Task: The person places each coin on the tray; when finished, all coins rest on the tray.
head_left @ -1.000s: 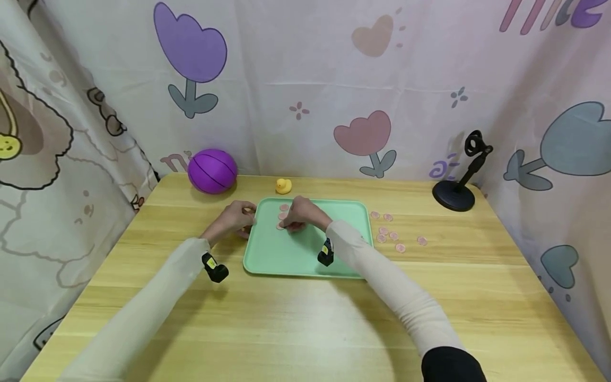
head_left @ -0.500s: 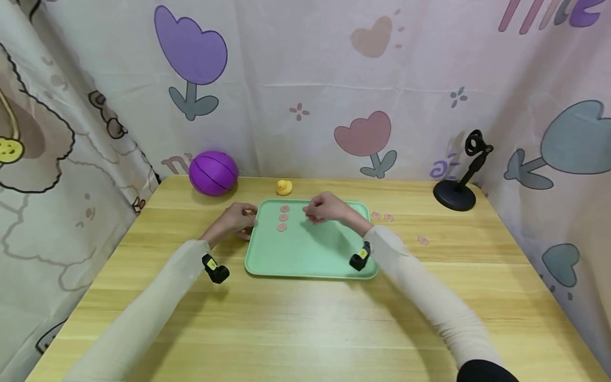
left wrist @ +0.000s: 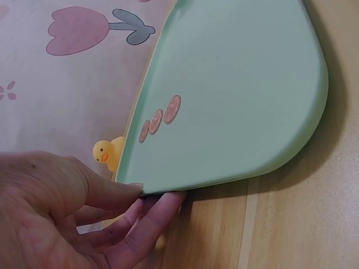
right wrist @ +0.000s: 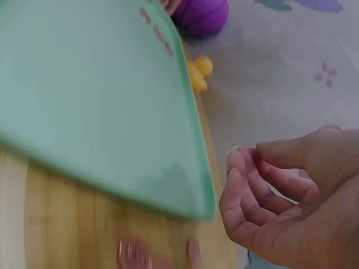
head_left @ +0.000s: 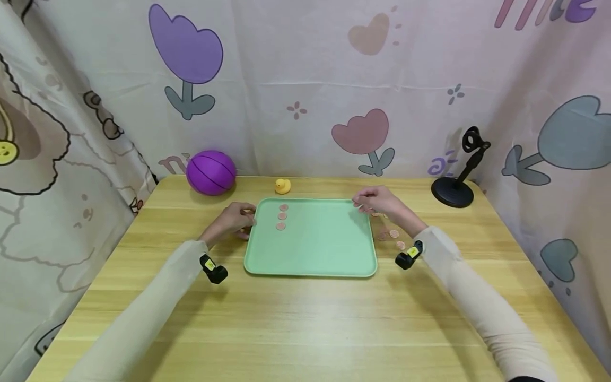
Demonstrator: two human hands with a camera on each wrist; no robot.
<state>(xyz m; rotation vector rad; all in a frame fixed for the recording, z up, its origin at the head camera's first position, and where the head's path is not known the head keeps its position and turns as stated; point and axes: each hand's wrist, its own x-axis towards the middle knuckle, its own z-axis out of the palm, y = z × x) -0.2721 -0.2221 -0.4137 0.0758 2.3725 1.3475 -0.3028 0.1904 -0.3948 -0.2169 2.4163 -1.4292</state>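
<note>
A light green tray [head_left: 315, 249] lies on the wooden table. My left hand [head_left: 237, 218] pinches its left rim, thumb on top and fingers beneath, as the left wrist view shows. Three copper-coloured coins [left wrist: 156, 121] form a short line inside the tray near its left end. Over the tray's far right corner is my right hand [head_left: 377, 202], its fingers [right wrist: 235, 193] loosely curled with nothing visible between them. Several more coins [head_left: 393, 233] lie on the table right of the tray, some hidden behind the right hand and wrist.
Behind the tray stands a yellow rubber duck [head_left: 282, 186], with a purple ball [head_left: 211, 173] farther left. A black stand [head_left: 453, 192] occupies the back right of the table [head_left: 305, 329]. A printed curtain [head_left: 286, 63] hangs along the back and sides.
My right hand has lifted away from the coins in the tray and moved right to the far right corner, uncovering the line of coins. My left hand has stayed on the rim.
</note>
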